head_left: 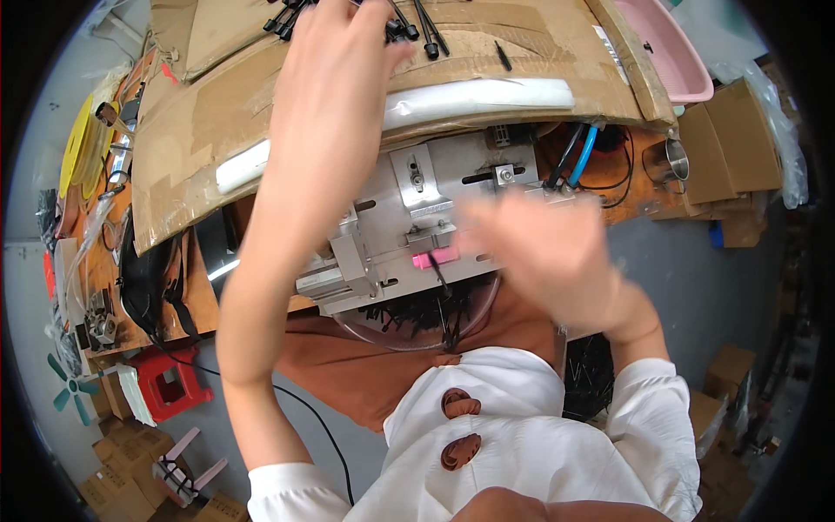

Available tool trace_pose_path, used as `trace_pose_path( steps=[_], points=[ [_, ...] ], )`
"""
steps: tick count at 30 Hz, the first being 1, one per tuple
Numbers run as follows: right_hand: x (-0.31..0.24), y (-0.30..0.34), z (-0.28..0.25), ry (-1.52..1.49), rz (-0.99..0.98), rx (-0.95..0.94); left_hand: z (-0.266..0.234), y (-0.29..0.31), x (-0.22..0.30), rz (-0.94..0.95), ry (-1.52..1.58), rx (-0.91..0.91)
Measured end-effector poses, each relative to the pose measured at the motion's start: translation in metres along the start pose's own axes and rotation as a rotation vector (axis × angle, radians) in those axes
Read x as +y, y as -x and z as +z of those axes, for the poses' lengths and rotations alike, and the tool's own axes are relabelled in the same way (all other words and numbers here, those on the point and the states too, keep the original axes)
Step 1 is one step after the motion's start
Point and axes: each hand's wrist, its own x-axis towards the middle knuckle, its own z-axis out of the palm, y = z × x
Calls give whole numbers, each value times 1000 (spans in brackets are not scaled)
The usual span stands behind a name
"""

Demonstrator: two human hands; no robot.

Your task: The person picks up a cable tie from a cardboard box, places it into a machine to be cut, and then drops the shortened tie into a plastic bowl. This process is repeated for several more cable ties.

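Black parts (431, 50) near the left hand (339, 52) lie behind the front cardboard edge (609, 104).

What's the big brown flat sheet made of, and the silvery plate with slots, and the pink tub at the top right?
Big brown flat sheet: cardboard, by its dull, creased paper look.
Silvery plate with slots: metal, as its grey sheen shows; maybe steel or aluminium, I can't tell.
Pink tub at the top right: probably plastic, since it looks smooth and slightly glossy.
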Motion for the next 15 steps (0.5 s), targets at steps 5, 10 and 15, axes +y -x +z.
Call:
trace_pose_path(
  steps=[5,10,15],
  points=[
    [95,-127,2,324,65,158,27,-30,-38,29,-90,-161],
    [112,-179,26,257,201,-158,-14,-10,-40,49,-45,-213],
    [114,-166,13,282,187,-329,-57,18,-52,-258,362,-219]
  ],
)
